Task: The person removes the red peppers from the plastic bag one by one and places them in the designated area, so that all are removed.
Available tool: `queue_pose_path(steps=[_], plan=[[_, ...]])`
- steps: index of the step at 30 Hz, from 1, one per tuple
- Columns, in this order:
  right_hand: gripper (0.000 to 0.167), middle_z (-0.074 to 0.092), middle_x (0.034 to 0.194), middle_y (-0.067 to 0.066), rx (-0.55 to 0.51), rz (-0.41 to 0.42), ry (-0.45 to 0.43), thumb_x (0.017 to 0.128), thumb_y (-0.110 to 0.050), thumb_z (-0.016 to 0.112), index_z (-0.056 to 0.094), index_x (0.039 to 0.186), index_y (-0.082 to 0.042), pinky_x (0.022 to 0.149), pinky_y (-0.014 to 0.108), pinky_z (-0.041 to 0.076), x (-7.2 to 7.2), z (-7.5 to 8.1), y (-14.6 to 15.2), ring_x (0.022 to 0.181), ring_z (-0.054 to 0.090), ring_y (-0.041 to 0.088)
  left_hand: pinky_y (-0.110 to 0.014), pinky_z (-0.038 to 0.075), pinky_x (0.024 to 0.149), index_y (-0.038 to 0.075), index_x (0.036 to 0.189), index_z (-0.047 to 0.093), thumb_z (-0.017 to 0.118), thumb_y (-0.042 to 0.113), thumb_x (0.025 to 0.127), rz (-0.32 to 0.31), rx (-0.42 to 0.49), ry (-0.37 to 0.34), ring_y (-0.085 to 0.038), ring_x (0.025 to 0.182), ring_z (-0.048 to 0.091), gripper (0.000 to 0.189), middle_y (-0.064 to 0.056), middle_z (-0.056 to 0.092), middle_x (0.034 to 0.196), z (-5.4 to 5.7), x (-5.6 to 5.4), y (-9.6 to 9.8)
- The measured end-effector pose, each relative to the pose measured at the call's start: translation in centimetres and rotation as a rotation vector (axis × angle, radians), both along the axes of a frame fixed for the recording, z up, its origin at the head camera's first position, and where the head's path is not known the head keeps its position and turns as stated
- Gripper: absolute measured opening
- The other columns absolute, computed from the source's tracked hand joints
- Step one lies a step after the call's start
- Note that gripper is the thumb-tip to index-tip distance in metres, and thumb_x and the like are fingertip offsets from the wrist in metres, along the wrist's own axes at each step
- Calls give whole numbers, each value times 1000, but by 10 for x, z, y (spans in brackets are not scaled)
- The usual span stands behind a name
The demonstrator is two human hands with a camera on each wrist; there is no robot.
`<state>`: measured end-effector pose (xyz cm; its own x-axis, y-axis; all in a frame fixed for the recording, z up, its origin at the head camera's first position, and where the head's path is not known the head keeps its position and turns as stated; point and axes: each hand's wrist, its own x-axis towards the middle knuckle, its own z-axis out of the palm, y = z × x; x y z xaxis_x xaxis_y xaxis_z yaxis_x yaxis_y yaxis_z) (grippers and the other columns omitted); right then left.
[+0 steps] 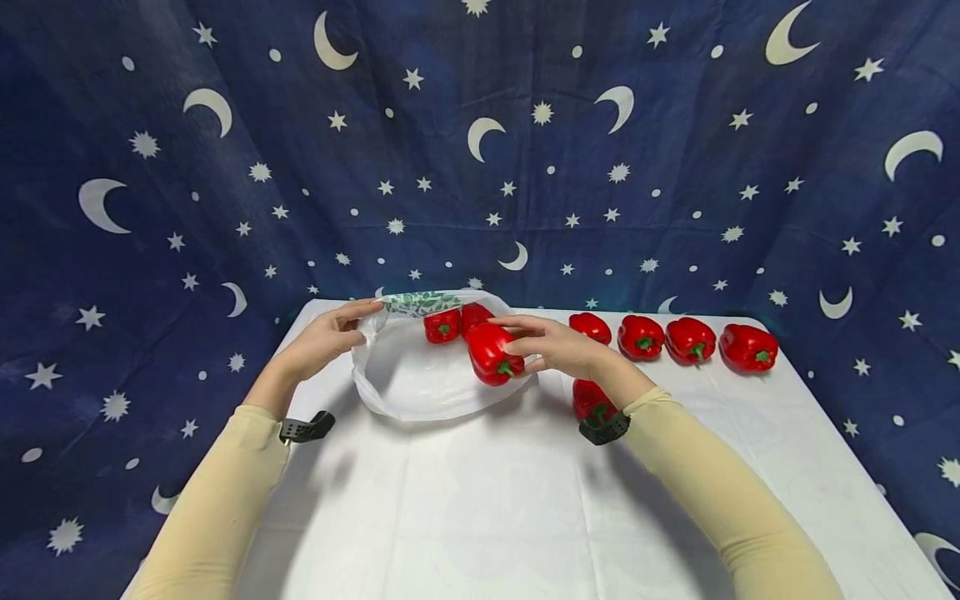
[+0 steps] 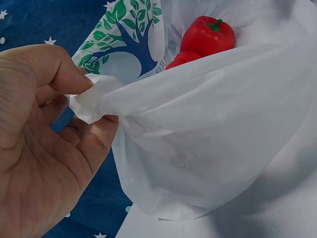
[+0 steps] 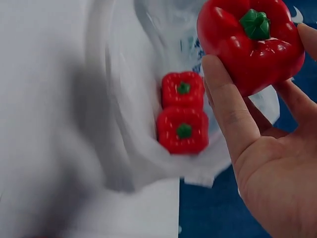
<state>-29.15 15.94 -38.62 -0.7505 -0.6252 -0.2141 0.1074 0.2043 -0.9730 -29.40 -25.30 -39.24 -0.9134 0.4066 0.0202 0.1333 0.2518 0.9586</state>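
A white plastic bag (image 1: 420,392) with a green leaf print lies wide-mouthed on the table. My left hand (image 1: 321,340) pinches its left rim between thumb and fingers; the left wrist view shows the gathered bag edge (image 2: 96,99) there. In my right hand (image 1: 558,343) I grip a red bell pepper (image 1: 491,354), held over the right side of the bag's mouth with its green stem toward me. Two more red peppers sit inside the bag, plain in the right wrist view as a nearer pepper (image 3: 182,131) and a farther pepper (image 3: 183,90).
Several red peppers stand in a row at the back right of the white table (image 1: 480,517), the outermost pepper (image 1: 747,348) near the right edge. Another pepper (image 1: 592,402) lies below my right wrist. A dark blue curtain (image 1: 450,150) with moons and stars hangs behind.
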Motion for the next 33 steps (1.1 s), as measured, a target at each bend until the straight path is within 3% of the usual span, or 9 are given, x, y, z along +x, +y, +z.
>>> queue_pose_path(steps=[11,20,33], plan=[[63,42,152,14,-50,-81,-13,95,-20,70,48,154,-21,95,51,54,7,5,40,135,44,39,-16,43,95,-4,154,40,49,-12,93,-7,-13,2,-27,151,19,62,-10,20,168,1,0,-1],[68,35,155,19,-68,-128,-1,97,-16,65,38,159,-14,95,47,54,12,5,83,131,49,39,-15,42,95,-3,154,41,49,-12,93,-5,-25,0,-26,151,18,62,-10,20,168,3,1,-1],[68,28,158,14,-87,-198,-11,100,-13,60,31,161,-14,98,51,52,25,-6,141,133,44,36,-15,41,96,-2,154,41,50,-11,93,-1,-36,-6,-26,151,19,63,-9,21,167,2,3,-2]])
